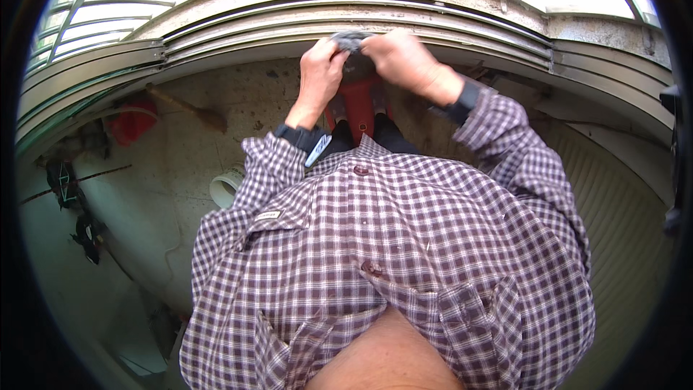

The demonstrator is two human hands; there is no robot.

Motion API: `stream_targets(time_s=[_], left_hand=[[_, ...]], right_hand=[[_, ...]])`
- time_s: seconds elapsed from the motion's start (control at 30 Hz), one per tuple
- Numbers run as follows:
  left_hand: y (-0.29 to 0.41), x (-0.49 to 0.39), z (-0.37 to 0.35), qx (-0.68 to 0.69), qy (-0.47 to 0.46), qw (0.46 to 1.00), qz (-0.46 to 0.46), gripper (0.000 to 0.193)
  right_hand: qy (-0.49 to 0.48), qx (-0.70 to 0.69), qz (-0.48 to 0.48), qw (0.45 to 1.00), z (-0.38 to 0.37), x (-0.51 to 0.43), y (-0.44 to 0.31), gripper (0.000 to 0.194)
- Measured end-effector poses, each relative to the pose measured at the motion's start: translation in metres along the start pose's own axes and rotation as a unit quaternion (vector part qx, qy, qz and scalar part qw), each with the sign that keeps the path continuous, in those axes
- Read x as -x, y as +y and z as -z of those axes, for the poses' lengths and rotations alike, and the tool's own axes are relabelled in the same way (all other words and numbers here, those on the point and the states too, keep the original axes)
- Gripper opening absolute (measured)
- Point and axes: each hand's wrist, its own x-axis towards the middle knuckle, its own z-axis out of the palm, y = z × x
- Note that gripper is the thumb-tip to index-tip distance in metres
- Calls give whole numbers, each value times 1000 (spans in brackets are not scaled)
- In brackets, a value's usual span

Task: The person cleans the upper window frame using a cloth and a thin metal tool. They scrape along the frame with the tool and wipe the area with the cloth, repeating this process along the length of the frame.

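Observation:
A crumpled grey cloth [351, 41] is held between my two hands at the inner edge of the metal window track [379, 18]. My left hand [320, 73] pinches the cloth's left end with fingers and thumb. On its right end is my right hand [403, 59], slightly blurred, with its fingers closed on the cloth. Both wrists wear dark bands, and the left one bears a small pale blue object [318, 151]. Beneath the hands, a red object [359, 105] stands between my legs.
Metal window bars [135, 2] rise beyond the sill. Down on the left are a red item [131, 122], a wooden-handled brush or tool [187, 110] and a white bucket or pipe [225, 188]. A pale ridged surface [612, 216] lies on the right.

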Motion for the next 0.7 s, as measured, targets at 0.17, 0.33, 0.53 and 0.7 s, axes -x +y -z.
stream_targets(time_s=[0.17, 0.33, 0.53, 0.7], left_hand=[[-1, 65, 32, 135, 152, 972, 120, 10], [-40, 136, 89, 97, 196, 957, 193, 5], [-135, 199, 151, -32, 239, 904, 353, 23], [-191, 223, 214, -112, 254, 879, 386, 14]], right_hand=[[51, -233, 51, 970, -63, -12, -80, 14], [7, -224, 75, 972, -87, 9, -76, 13], [-91, -119, 20, 989, -75, 37, -34, 15], [-41, -139, -48, 988, -69, 58, -11, 15]])
